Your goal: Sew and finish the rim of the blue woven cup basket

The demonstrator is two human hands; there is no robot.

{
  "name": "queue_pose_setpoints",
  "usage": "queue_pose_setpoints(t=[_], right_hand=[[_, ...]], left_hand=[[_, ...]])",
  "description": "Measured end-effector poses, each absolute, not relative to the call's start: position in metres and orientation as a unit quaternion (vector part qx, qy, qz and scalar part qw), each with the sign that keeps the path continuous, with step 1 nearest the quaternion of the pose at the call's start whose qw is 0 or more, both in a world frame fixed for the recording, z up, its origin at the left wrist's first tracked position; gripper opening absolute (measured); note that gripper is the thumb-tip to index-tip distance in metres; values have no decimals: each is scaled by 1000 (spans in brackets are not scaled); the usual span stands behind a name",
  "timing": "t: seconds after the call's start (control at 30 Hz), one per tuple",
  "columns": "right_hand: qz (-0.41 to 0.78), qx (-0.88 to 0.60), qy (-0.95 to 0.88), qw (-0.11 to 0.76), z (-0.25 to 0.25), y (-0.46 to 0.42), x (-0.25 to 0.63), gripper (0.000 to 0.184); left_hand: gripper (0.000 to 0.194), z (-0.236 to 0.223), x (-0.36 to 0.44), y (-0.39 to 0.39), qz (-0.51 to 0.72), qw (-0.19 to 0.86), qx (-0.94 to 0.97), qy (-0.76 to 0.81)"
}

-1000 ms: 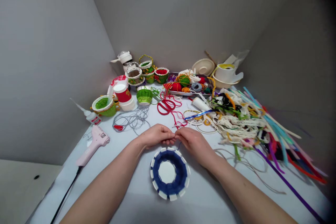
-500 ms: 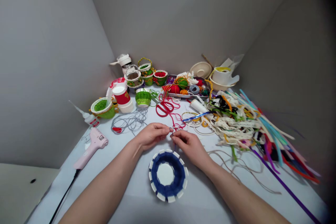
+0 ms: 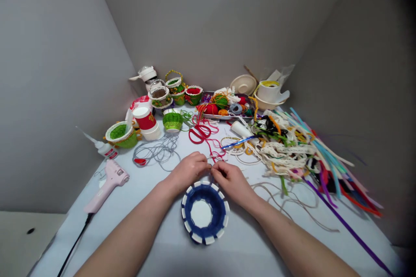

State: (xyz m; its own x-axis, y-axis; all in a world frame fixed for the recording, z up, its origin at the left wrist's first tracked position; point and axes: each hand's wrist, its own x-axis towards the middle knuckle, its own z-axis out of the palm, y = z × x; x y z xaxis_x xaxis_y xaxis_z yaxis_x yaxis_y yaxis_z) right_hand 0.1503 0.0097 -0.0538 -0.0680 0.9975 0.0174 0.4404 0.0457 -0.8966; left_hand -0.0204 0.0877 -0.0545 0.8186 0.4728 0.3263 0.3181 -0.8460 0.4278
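Note:
My left hand (image 3: pixel 191 169) is closed, its fingertips pinched just beyond a round basket; what they grip is too small to make out. Fingertip to fingertip with it, my right hand (image 3: pixel 231 181) pinches a thin dark strand of yarn (image 3: pixel 212 178), which runs down to the basket's far rim. The basket (image 3: pixel 224 207) stands upright between my forearms, with dark blue woven walls, white tabs around the rim and a white round bottom. Red scissors (image 3: pixel 199 134) lie beyond my hands, among loose red yarn (image 3: pixel 218 143).
A pink glue gun (image 3: pixel 108 184) and a glue bottle (image 3: pixel 106 149) lie at left. Grey cord (image 3: pixel 156 149) is heaped near small green baskets (image 3: pixel 173 120). A tray (image 3: pixel 227 117) of yarn balls stands at the back. Lace trim (image 3: pixel 286 153) and coloured pipe cleaners (image 3: pixel 338 169) cover the right side.
My left hand has turned over more, its back now facing up, and both hands are closer to the basket's rim. The whole view has shifted slightly.

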Motion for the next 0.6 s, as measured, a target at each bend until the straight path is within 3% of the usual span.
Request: queue_pose_setpoints(t=[0.17,0.6], right_hand=[[390,-563,-627,371,-53,9,151,17],[426,-559,-598,385,-48,11,154,17]], left_hand=[[13,-56,-16,84,266,277,880,279],[20,-49,-16,81,258,437,779,369]])
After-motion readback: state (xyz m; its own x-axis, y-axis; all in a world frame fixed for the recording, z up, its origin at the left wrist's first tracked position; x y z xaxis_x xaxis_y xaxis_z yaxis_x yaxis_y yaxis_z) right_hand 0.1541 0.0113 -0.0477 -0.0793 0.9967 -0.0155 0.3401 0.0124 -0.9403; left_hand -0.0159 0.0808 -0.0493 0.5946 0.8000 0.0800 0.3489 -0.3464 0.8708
